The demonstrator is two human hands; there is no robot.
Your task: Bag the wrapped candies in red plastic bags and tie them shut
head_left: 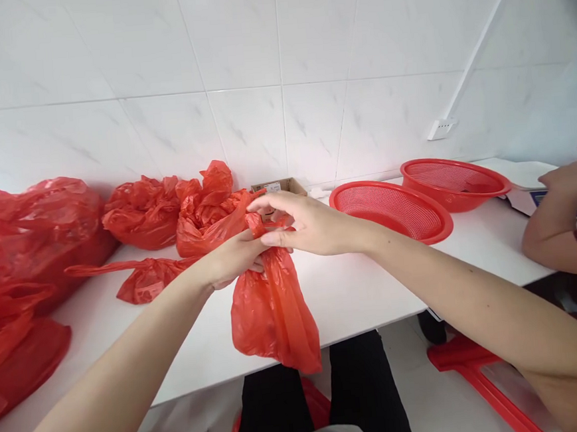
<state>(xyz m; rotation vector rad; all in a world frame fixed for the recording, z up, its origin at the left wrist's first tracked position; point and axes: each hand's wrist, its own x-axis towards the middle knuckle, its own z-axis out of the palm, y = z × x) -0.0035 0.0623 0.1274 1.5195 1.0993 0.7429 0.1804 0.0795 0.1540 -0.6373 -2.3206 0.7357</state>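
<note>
A red plastic bag (270, 310) hangs from my two hands over the front edge of the white table, its neck gathered. My left hand (239, 256) is closed around that neck. Bent over the top of the bag, my right hand (306, 224) has its thumb and fingers curled at the gathered plastic. What the bag contains is hidden by the plastic. Just behind my hands sits another crumpled red bag (204, 226). A small tied red bag (151, 280) lies to the left of my left wrist.
Larger red bags (45, 235) fill the table's left end. Two red mesh baskets (393, 211) stand right of centre, behind my right arm. A small cardboard box (291, 188) is near the wall. At far right a co-worker's hand (568, 180) holds a red packet. A red stool (473, 368) stands below.
</note>
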